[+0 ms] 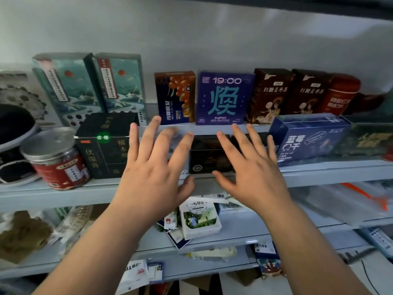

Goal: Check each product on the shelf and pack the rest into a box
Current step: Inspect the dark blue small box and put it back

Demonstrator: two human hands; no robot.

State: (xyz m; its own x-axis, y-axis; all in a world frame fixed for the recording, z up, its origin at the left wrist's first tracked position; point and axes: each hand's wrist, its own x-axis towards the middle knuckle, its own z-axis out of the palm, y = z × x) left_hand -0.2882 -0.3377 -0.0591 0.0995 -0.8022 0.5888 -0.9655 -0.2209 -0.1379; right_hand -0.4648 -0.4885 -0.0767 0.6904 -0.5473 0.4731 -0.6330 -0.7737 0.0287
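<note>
Both my hands are stretched toward the upper shelf (319, 173) with fingers spread. My left hand (153, 167) and my right hand (248, 167) hover in front of a low black box (206, 158) at the shelf's front, holding nothing. Behind stand a purple "19:00" box (224, 99) and an orange-and-blue juice box (175, 96). A dark green box (104, 145) stands left of my left hand, and a blue blueberry box (308, 139) lies right of my right hand.
A red-labelled jar (57, 160) stands at the left front, two teal boxes (89, 86) behind it. Brown tea boxes (289, 94) and a red tin (340, 94) line the back right. A white box (200, 218) lies on the shelf below, among packets.
</note>
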